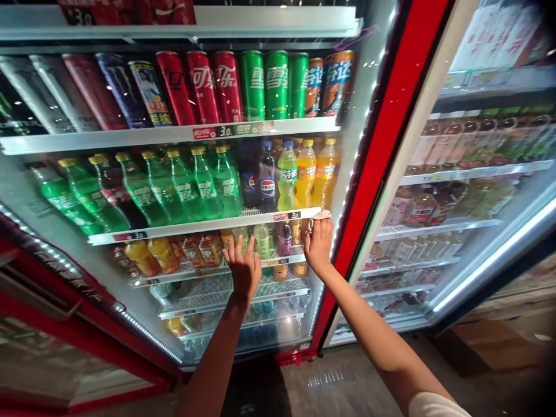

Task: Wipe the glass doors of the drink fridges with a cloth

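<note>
I face an open drinks fridge. My left hand reaches in with fingers spread, just under the shelf edge that carries green soda bottles. It is close to small bottles on the lower rack and holds nothing. My right hand is closed at the right end of that same shelf edge, pressing a small white thing, perhaps a cloth or paper, against it. Orange soda bottles and cola bottles stand just above it.
Cans lie in a row on the shelf above. The fridge's red door stands open at the left. A red frame separates this fridge from a closed glass-door fridge on the right. Tiled floor lies below.
</note>
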`<act>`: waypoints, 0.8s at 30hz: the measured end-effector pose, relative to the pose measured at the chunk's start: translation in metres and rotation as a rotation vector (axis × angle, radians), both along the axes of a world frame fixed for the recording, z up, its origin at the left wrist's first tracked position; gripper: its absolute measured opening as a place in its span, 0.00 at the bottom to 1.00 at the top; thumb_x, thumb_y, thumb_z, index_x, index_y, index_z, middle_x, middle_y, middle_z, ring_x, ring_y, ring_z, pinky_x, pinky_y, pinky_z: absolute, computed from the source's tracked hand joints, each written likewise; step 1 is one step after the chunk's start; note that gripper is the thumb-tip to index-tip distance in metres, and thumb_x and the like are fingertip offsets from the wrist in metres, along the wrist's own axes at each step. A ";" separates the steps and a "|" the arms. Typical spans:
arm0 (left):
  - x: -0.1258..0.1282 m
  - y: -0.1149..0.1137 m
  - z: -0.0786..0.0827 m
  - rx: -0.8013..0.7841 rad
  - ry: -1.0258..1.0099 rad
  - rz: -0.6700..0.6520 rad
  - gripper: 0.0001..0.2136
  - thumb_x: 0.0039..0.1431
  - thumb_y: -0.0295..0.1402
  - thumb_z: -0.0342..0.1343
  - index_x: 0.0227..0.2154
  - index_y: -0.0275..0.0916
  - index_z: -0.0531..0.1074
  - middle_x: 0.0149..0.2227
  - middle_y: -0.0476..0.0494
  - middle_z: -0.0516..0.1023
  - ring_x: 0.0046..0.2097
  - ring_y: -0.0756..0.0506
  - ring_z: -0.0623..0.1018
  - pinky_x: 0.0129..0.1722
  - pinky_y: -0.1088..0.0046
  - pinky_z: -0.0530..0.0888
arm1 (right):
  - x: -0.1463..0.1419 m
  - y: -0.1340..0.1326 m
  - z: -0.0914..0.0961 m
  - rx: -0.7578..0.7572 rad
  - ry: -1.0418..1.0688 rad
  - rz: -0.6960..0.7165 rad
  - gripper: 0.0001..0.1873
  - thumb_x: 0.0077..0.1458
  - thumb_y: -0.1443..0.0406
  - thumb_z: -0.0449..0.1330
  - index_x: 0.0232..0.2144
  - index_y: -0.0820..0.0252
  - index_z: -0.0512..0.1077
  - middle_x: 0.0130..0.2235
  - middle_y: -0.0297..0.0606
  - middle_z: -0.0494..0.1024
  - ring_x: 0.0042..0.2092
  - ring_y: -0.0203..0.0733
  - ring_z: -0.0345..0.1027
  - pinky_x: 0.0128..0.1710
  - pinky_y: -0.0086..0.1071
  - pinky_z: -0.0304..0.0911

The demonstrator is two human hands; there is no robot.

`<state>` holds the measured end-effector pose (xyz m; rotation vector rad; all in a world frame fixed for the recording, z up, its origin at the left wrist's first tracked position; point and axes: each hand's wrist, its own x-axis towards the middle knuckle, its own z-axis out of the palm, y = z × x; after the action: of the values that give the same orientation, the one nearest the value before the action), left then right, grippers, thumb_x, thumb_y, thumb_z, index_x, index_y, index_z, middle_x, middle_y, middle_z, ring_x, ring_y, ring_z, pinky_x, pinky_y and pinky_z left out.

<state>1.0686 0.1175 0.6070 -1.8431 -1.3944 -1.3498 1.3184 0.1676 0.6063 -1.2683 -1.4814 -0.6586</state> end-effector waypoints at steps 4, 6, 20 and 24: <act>-0.027 -0.002 0.004 -0.001 -0.005 0.039 0.23 0.63 0.27 0.57 0.62 0.39 0.72 0.67 0.28 0.67 0.74 0.28 0.56 0.70 0.34 0.54 | -0.041 0.005 -0.008 0.021 -0.043 0.022 0.36 0.67 0.64 0.49 0.74 0.60 0.47 0.73 0.56 0.54 0.76 0.61 0.41 0.71 0.67 0.47; -0.044 -0.002 0.005 -0.003 -0.011 0.058 0.23 0.64 0.28 0.57 0.62 0.40 0.71 0.67 0.28 0.66 0.74 0.28 0.55 0.70 0.34 0.52 | -0.065 0.006 -0.007 0.034 -0.086 0.060 0.36 0.67 0.64 0.50 0.74 0.59 0.49 0.73 0.54 0.56 0.75 0.60 0.43 0.71 0.66 0.47; -0.245 -0.026 0.022 0.035 0.026 0.067 0.24 0.70 0.30 0.49 0.67 0.37 0.63 0.71 0.28 0.60 0.76 0.35 0.52 0.72 0.44 0.57 | -0.298 -0.005 0.006 -0.019 -0.315 0.329 0.30 0.67 0.68 0.50 0.70 0.57 0.63 0.67 0.46 0.70 0.72 0.50 0.57 0.75 0.52 0.46; -0.302 -0.031 0.027 0.043 0.028 0.081 0.23 0.72 0.31 0.46 0.68 0.35 0.61 0.71 0.28 0.60 0.75 0.37 0.53 0.71 0.47 0.59 | -0.360 -0.007 0.009 0.001 -0.326 0.377 0.30 0.68 0.70 0.49 0.70 0.57 0.63 0.67 0.45 0.70 0.72 0.48 0.57 0.75 0.50 0.47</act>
<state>0.7665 0.0860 0.6339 -1.7522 -1.3993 -1.2996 0.9587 0.1606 0.6153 -0.8698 -1.9248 -0.6301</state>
